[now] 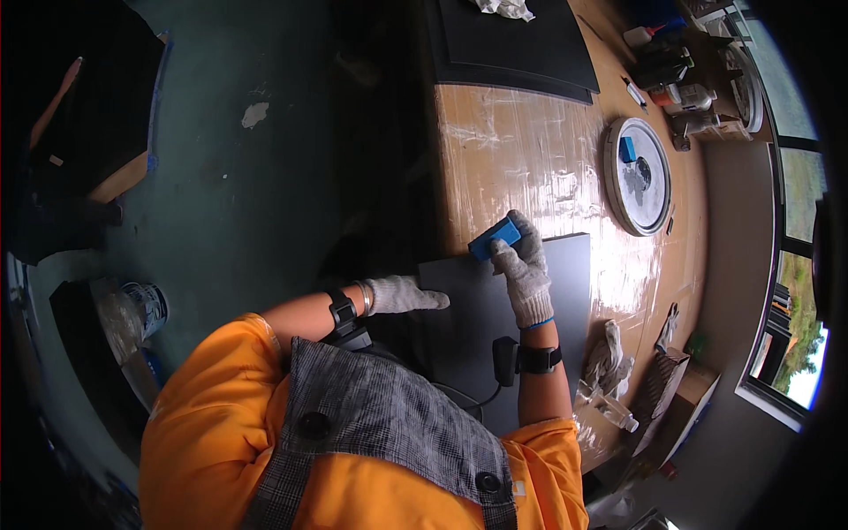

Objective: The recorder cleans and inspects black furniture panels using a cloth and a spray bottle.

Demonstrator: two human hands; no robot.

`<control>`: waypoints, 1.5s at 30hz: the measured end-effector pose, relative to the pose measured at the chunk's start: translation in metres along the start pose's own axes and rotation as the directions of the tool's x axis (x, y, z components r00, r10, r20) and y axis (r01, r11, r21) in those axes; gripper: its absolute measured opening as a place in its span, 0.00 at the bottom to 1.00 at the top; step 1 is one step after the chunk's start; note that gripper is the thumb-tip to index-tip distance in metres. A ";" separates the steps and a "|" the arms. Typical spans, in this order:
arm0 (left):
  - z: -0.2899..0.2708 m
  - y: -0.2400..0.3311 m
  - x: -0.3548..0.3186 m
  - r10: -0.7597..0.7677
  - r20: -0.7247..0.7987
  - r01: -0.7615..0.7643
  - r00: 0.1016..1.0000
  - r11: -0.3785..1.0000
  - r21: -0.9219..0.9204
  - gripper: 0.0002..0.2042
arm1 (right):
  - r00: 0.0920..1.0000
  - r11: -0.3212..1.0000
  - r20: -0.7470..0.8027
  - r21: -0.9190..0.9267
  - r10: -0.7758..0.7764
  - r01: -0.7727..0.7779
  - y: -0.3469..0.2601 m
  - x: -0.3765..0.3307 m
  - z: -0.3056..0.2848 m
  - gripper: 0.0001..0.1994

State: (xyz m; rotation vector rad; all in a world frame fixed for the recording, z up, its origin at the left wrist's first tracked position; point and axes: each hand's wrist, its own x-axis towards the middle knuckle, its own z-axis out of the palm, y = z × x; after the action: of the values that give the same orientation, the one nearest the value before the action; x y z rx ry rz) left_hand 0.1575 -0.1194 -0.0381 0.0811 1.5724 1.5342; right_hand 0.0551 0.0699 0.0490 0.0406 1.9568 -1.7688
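A blue block is at the far edge of a dark panel, pinched between thumb and fingers of the gloved right hand. The gloved left hand reaches straight-fingered over the panel's left edge; contact is unclear. Beyond, wrapped tabletop stretches to black sheets, a round pale lid rightward.
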 end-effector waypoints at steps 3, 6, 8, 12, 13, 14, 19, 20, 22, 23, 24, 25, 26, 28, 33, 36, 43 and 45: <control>0.007 -0.002 0.003 -0.047 -0.099 0.053 0.994 0.997 0.054 0.29 | 0.988 0.973 0.136 -0.206 -0.075 0.103 0.006 0.002 0.018 0.27; 0.006 -0.007 0.007 -0.165 -0.083 0.173 0.983 0.980 0.101 0.33 | 0.943 0.874 0.297 -0.406 -0.151 0.268 -0.002 0.006 0.037 0.27; 0.005 -0.004 0.003 -0.251 -0.067 0.258 0.966 0.957 0.131 0.34 | 0.913 0.782 0.402 -0.544 -0.076 0.305 -0.008 0.009 0.047 0.29; 0.002 0.009 -0.005 -0.173 -0.105 0.189 0.979 0.967 0.169 0.42 | 0.802 0.674 0.528 -0.488 -0.279 0.555 0.000 0.018 0.056 0.29; 0.002 0.003 -0.002 -0.173 -0.095 0.189 0.980 0.963 0.192 0.45 | 0.794 0.645 0.552 -0.515 -0.255 0.565 -0.004 0.019 0.058 0.28; 0.004 -0.009 0.006 -0.173 -0.099 0.189 0.980 0.964 0.186 0.45 | 0.791 0.645 0.557 -0.513 -0.252 0.567 -0.005 0.020 0.061 0.28; 0.002 -0.004 0.003 -0.202 -0.068 0.212 0.977 0.955 0.208 0.48 | 0.772 0.591 0.600 -0.550 -0.211 0.590 -0.004 0.021 0.064 0.28; 0.002 -0.003 0.002 -0.201 -0.070 0.212 0.977 0.955 0.207 0.48 | 0.771 0.590 0.601 -0.550 -0.211 0.591 -0.004 0.021 0.064 0.28; 0.002 -0.002 0.000 -0.150 -0.072 0.162 0.986 0.968 0.193 0.47 | 0.758 0.553 0.615 -0.562 -0.219 0.615 -0.004 0.021 0.064 0.28; 0.002 -0.003 0.000 -0.151 -0.074 0.163 0.986 0.968 0.191 0.47 | 0.757 0.553 0.616 -0.560 -0.218 0.616 -0.006 0.021 0.064 0.28; 0.000 -0.005 -0.001 -0.087 -0.040 0.093 0.995 0.977 0.193 0.46 | 0.769 0.541 0.613 -0.590 -0.182 0.599 -0.010 0.021 0.063 0.28; -0.001 -0.007 0.000 -0.022 -0.005 0.023 1.000 0.981 0.192 0.46 | 0.781 0.528 0.608 -0.619 -0.146 0.581 -0.012 0.022 0.061 0.28; -0.001 0.000 -0.001 -0.022 0.001 0.021 1.000 0.981 0.193 0.46 | 0.785 0.529 0.603 -0.623 -0.145 0.576 -0.011 0.023 0.054 0.28; -0.003 0.015 -0.009 -0.193 -0.045 0.198 0.980 0.970 0.140 0.45 | 0.857 0.491 0.506 -0.724 -0.100 0.485 -0.007 0.028 0.046 0.28; 0.002 -0.014 0.012 -0.081 -0.044 0.089 0.996 0.971 0.224 0.43 | 0.863 0.609 0.492 -0.651 -0.116 0.454 -0.013 0.017 0.061 0.28; 0.003 -0.006 0.011 -0.160 -0.026 0.161 0.987 0.952 0.259 0.39 | 0.801 0.568 0.567 -0.602 -0.190 0.561 -0.008 0.018 0.059 0.27; 0.009 -0.024 0.017 -0.072 -0.099 0.084 0.993 0.988 0.132 0.33 | 0.891 0.499 0.413 -0.741 -0.190 0.450 -0.009 0.021 0.008 0.27; 0.007 -0.020 0.017 -0.071 -0.076 0.081 0.995 0.987 0.135 0.33 | 0.903 0.558 0.371 -0.712 -0.216 0.426 -0.007 0.017 0.016 0.27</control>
State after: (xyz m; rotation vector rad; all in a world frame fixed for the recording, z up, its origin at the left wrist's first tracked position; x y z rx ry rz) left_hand 0.1629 -0.1079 -0.0627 0.0439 1.7181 1.3814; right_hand 0.0437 0.0483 0.0486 -0.8574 2.4738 -0.8547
